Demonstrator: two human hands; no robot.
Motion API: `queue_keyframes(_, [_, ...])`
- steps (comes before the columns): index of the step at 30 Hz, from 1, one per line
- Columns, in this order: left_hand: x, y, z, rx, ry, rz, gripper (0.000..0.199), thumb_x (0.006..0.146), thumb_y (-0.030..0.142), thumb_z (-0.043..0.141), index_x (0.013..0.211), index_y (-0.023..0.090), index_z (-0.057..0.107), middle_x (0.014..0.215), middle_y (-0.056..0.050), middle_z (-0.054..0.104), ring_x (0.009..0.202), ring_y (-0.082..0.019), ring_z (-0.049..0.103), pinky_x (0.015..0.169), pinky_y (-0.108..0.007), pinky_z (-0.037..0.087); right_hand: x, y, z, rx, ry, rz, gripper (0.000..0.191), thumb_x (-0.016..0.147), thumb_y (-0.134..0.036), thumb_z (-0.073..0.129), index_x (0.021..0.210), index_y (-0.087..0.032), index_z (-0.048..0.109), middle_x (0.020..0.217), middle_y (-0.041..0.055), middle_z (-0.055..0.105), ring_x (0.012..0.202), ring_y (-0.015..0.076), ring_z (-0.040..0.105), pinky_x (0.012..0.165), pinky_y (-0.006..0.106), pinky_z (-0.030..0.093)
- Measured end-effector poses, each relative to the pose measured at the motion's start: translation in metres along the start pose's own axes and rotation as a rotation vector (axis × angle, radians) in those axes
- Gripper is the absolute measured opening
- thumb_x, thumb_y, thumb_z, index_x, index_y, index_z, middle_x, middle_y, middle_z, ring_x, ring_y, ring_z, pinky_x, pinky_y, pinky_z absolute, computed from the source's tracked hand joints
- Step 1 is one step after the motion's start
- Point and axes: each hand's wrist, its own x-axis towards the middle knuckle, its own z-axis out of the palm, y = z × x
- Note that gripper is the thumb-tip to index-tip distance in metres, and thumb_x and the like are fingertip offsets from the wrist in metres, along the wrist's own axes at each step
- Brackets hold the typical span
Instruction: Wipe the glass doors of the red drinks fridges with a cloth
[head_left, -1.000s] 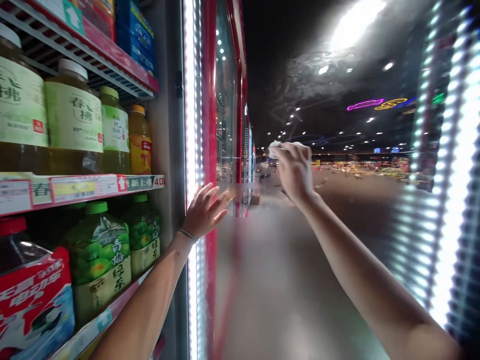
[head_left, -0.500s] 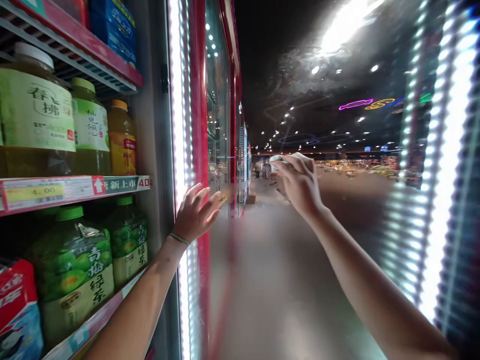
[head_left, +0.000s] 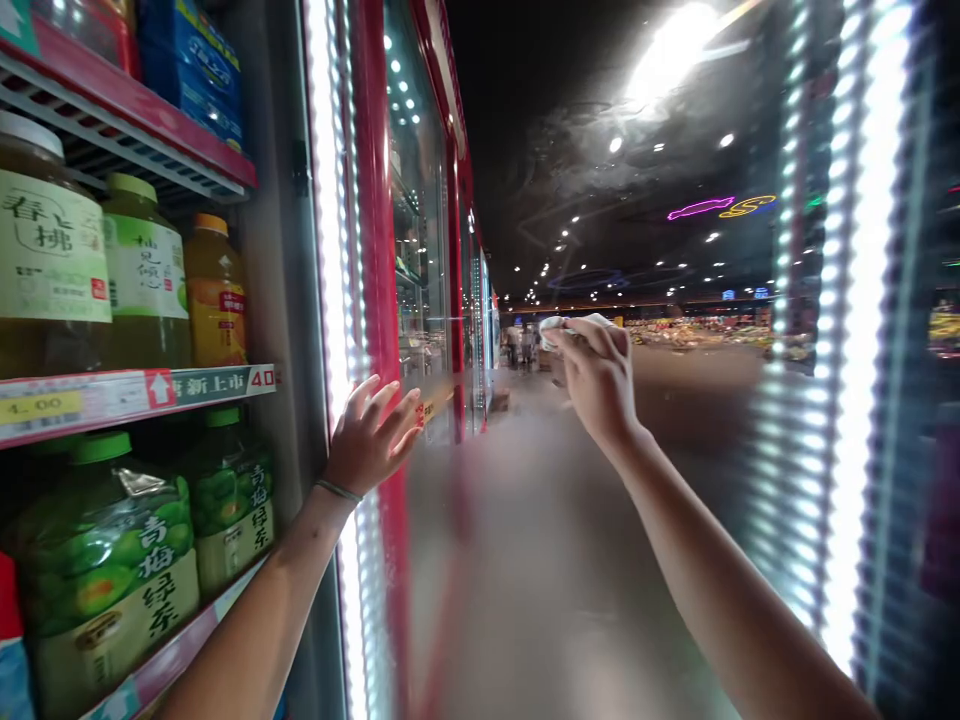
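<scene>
My left hand (head_left: 373, 432) has its fingers stretched and spread, in front of the bright light strip (head_left: 328, 250) and red door frame (head_left: 379, 200); whether it touches them I cannot tell. It holds nothing. My right hand (head_left: 600, 385) is raised near the middle, its fingers closed on a crumpled white cloth (head_left: 553, 326), most of it hidden by the fingers. A see-through glass pane with faint smears and reflections appears to stand before the right hand; contact with it is not clear.
On the left, cooler shelves hold a large bottle of tea (head_left: 49, 230), an orange-capped bottle (head_left: 217, 290) and green plum tea bottles (head_left: 112, 560). A price rail (head_left: 150, 395) runs along the shelf edge. People (head_left: 520, 345) stand far down the aisle. Reflected light strips (head_left: 862, 330) fill the right.
The shelves, door frame and lights have shifted left in view. Both hands keep their poses; my left hand appears slightly further left, and my right hand has barely moved, still gripping the white cloth.
</scene>
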Motion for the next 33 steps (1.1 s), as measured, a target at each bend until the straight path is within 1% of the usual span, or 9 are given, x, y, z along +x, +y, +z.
queue_keyframes(2, [0.003, 0.005, 0.001, 0.012, -0.001, -0.01, 0.06, 0.098, 0.04, 0.068, 0.155, 0.033, 0.051, 0.141, -0.014, 0.061, 0.144, -0.041, 0.051, 0.117, -0.062, 0.049, 0.0, -0.013, 0.007, 0.004, -0.035, -0.02, 0.053, 0.102, -0.007, 0.047, 0.141, -0.038, 0.067, 0.13, 0.0065, 0.074, 0.117, 0.0318, 0.062, 0.104, 0.053, 0.051])
queue_keyframes(6, [0.008, 0.012, 0.002, -0.007, -0.007, -0.061, 0.059, 0.099, 0.041, 0.067, 0.155, 0.034, 0.05, 0.142, -0.013, 0.06, 0.145, -0.04, 0.049, 0.121, -0.063, 0.044, 0.003, -0.046, 0.023, 0.043, -0.255, -0.159, 0.05, 0.104, -0.011, 0.05, 0.145, -0.036, 0.065, 0.141, 0.0038, 0.071, 0.121, 0.0286, 0.06, 0.105, 0.045, 0.051])
queue_keyframes(8, [0.009, 0.015, 0.001, -0.001, 0.006, -0.075, 0.059, 0.098, 0.041, 0.068, 0.155, 0.035, 0.051, 0.141, -0.013, 0.061, 0.144, -0.039, 0.05, 0.121, -0.062, 0.044, -0.003, -0.033, 0.013, 0.017, -0.221, -0.143, 0.048, 0.104, -0.011, 0.049, 0.141, -0.035, 0.067, 0.14, 0.0041, 0.071, 0.124, 0.0282, 0.059, 0.108, 0.044, 0.05])
queue_keyframes(12, [0.015, 0.029, 0.003, 0.048, 0.036, -0.075, 0.057, 0.098, 0.042, 0.069, 0.152, 0.032, 0.055, 0.138, -0.013, 0.064, 0.141, -0.039, 0.053, 0.125, -0.067, 0.036, -0.02, 0.02, -0.017, -0.088, 0.057, 0.05, 0.045, 0.104, -0.01, 0.047, 0.131, -0.033, 0.074, 0.128, 0.0076, 0.075, 0.118, 0.0294, 0.062, 0.104, 0.047, 0.052])
queue_keyframes(14, [0.023, 0.043, 0.007, 0.059, 0.056, -0.048, 0.055, 0.097, 0.041, 0.071, 0.149, 0.031, 0.057, 0.137, -0.012, 0.066, 0.139, -0.039, 0.054, 0.128, -0.07, 0.029, -0.024, 0.03, -0.021, -0.124, 0.132, 0.111, 0.043, 0.104, -0.011, 0.049, 0.13, -0.033, 0.074, 0.125, 0.0077, 0.075, 0.116, 0.0286, 0.063, 0.102, 0.047, 0.052])
queue_keyframes(19, [0.062, 0.091, 0.018, 0.001, 0.073, 0.041, 0.049, 0.096, 0.039, 0.073, 0.143, 0.03, 0.063, 0.135, -0.01, 0.069, 0.139, -0.038, 0.056, 0.131, -0.068, 0.025, -0.025, 0.02, -0.013, -0.075, -0.002, 0.024, 0.044, 0.104, -0.011, 0.054, 0.136, -0.036, 0.072, 0.132, 0.0037, 0.074, 0.117, 0.0248, 0.061, 0.106, 0.04, 0.051])
queue_keyframes(24, [0.096, 0.136, 0.031, -0.073, 0.084, 0.102, 0.047, 0.096, 0.036, 0.072, 0.142, 0.025, 0.063, 0.135, -0.011, 0.071, 0.138, -0.036, 0.058, 0.132, -0.065, 0.025, -0.035, 0.047, -0.035, -0.124, 0.116, 0.122, 0.041, 0.106, -0.012, 0.053, 0.132, -0.035, 0.074, 0.124, 0.0056, 0.076, 0.115, 0.0258, 0.062, 0.103, 0.041, 0.052])
queue_keyframes(28, [0.108, 0.163, 0.042, -0.115, 0.087, 0.136, 0.047, 0.098, 0.035, 0.071, 0.143, 0.026, 0.062, 0.135, -0.01, 0.072, 0.137, -0.033, 0.06, 0.133, -0.064, 0.024, -0.043, 0.064, -0.049, -0.129, 0.005, 0.058, 0.043, 0.105, -0.013, 0.053, 0.137, -0.035, 0.072, 0.129, 0.0046, 0.075, 0.115, 0.025, 0.063, 0.105, 0.042, 0.053])
queue_keyframes(33, [0.115, 0.179, 0.051, -0.122, 0.094, 0.127, 0.047, 0.097, 0.035, 0.071, 0.143, 0.026, 0.063, 0.135, -0.01, 0.072, 0.135, -0.031, 0.063, 0.134, -0.062, 0.023, -0.049, 0.075, -0.057, -0.144, 0.149, 0.094, 0.039, 0.105, -0.013, 0.054, 0.131, -0.035, 0.074, 0.122, 0.0042, 0.076, 0.112, 0.0254, 0.062, 0.101, 0.042, 0.055])
